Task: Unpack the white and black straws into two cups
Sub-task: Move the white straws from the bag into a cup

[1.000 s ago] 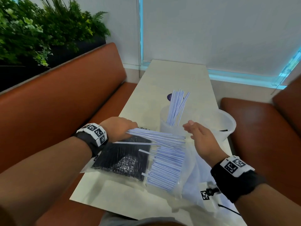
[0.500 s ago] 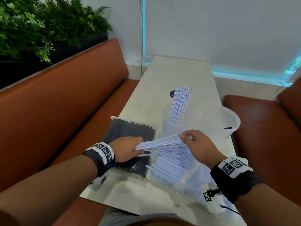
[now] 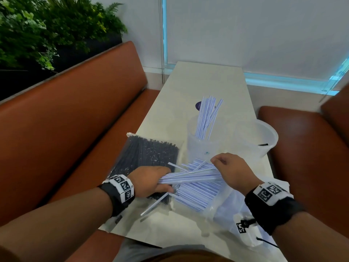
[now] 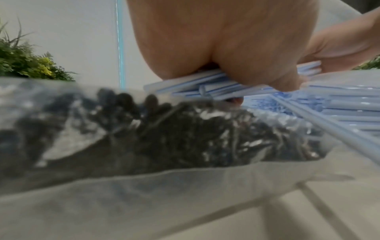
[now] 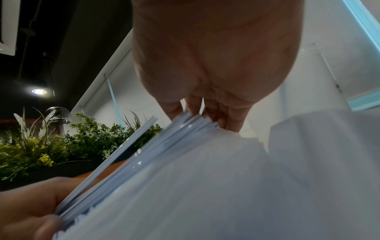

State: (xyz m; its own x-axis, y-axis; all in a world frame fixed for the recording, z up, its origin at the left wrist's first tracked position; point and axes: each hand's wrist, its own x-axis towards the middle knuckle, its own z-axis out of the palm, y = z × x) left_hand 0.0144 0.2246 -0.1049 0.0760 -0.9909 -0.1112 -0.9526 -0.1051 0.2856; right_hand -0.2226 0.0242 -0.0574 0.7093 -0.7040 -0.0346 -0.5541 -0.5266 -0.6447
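A bundle of white straws with blue stripes (image 3: 190,176) lies level between both hands above the table. My left hand (image 3: 151,181) grips its left end, seen also as the straw bundle (image 4: 207,87) under the left hand (image 4: 236,53). My right hand (image 3: 228,172) holds the right end with curled fingers (image 5: 226,116) on the straw bundle (image 5: 144,151). More white straws (image 3: 196,193) lie in an opened clear bag below. Black straws (image 3: 149,157) stay in their clear bag to the left. The near cup (image 3: 198,148) holds several white straws (image 3: 206,116). The second cup (image 3: 264,135) stands to its right.
A loose white straw (image 3: 154,204) lies across the black-straw bag's near corner. Crumpled clear plastic (image 3: 236,218) covers the table's (image 3: 198,82) near right corner. Orange bench seats (image 3: 85,114) flank the table. Plants (image 3: 47,31) stand behind the left bench.
The bundle has dropped lower and nearer to me, now lying level. My right hand has closed over its right end. The view has shifted slightly.
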